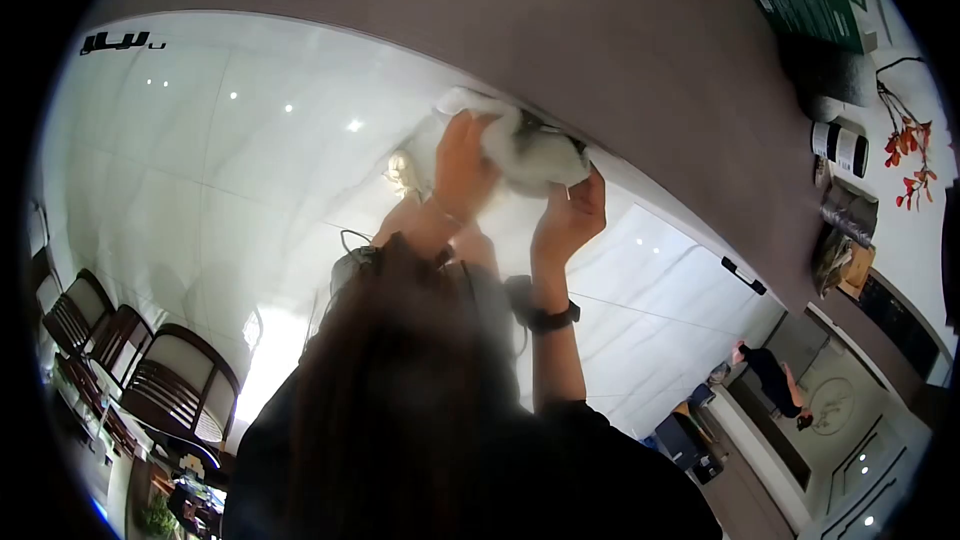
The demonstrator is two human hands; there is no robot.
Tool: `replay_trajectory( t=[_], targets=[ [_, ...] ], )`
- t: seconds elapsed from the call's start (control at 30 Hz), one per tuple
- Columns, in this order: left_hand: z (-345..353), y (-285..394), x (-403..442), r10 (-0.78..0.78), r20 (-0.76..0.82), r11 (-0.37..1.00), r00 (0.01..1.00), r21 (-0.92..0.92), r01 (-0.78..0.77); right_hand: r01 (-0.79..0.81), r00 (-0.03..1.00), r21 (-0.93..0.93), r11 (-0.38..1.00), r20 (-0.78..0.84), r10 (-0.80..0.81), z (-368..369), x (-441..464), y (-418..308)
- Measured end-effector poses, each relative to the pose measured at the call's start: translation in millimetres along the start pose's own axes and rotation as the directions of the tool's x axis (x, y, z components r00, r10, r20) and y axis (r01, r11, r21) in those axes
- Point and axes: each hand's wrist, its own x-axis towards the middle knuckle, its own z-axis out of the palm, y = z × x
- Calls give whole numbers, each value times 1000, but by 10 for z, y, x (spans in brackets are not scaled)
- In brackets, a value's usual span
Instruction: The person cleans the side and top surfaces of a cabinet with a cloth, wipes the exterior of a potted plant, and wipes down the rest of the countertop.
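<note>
A soft white bundle [545, 158], like a cloth or bag, is held at the edge of the brown-grey countertop [600, 30]. My left hand [465, 165] lies against its left part, blurred, so its grip is unclear. Below its right corner, my right hand [572, 220] pinches the material between thumb and fingers. Dark patches show at the bundle's upper right, beside the counter edge; what they are I cannot tell. A black watch [552, 318] is on my right wrist.
Dark wooden chairs [180, 380] stand at the left on the glossy pale floor [200, 130]. On the right are a green box [808, 8], a black-and-white jar [840, 148] and a red-leaved branch [908, 145]. A dark handle [743, 275] juts out below the counter. Another person [770, 380] is farther off.
</note>
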Motion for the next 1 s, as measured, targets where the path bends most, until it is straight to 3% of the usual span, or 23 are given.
replay_trajectory(
  t=[0.03,0.1,0.13,0.23,0.3,0.33,0.37,0.43,0.47,0.53,0.57,0.6,0.63,0.67,0.7,0.77,0.83,0.87,0.93,1.0],
  targets=[
    [-16,31,72,71,-26,997,997,-19,-72,-54,998,32,998,-19,55,-30,4,-124],
    [27,281,90,-124,-82,988,989,-97,116,-40,998,86,996,-48,44,-38,-26,-161],
    [39,232,49,-82,-78,994,994,-76,76,-26,998,115,993,-58,33,-17,-9,-151],
    [142,-159,19,48,-44,998,998,-42,-50,59,993,-147,987,-89,-73,183,-17,-41],
    [117,-388,-40,93,30,995,995,-40,-91,-31,997,62,998,-71,35,313,-17,468],
    [103,-487,-51,127,69,991,989,25,-129,-22,997,-49,999,-81,18,331,-66,491],
    [91,-553,-94,93,98,996,991,4,-94,-7,996,-158,987,-90,-7,338,-84,506],
    [-66,-448,-147,22,162,999,987,-35,-17,23,994,-173,985,-98,-40,327,-135,384],
    [-122,-468,-239,-95,206,991,974,-72,112,36,994,-186,982,-98,-55,284,-206,300],
    [-138,-683,-472,-307,286,924,908,-137,356,93,994,-289,953,90,-70,177,-386,486],
    [-204,-890,-604,-384,349,888,855,-113,445,-122,956,-361,925,208,207,129,-504,565],
    [-312,-1120,-766,-458,409,842,789,-84,533,51,879,-528,848,427,213,65,-614,687],
    [-358,-1234,-888,-529,467,784,708,-49,619,-171,775,-526,833,450,444,97,-709,663],
    [-410,-1142,-822,-506,355,827,786,-61,559,-337,736,-262,904,526,427,160,-816,604],
    [-523,-959,-638,-469,241,867,850,-59,495,-353,644,-388,851,559,522,221,-801,494],
    [-662,-639,-293,-341,18,940,940,4,341,-145,697,-390,909,612,374,398,-737,264],
    [-654,-387,17,-139,-172,979,975,122,161,-429,698,25,903,643,314,507,-567,52],
    [-613,-289,127,10,-236,988,972,151,27,-514,705,168,841,641,303,588,-509,-85],
    [-467,-213,320,92,-261,990,961,128,-60,-636,719,438,635,635,283,751,-393,-351],
    [-338,-304,431,95,-249,992,964,99,-72,-563,725,415,715,664,186,818,-298,-348]
  ],
)
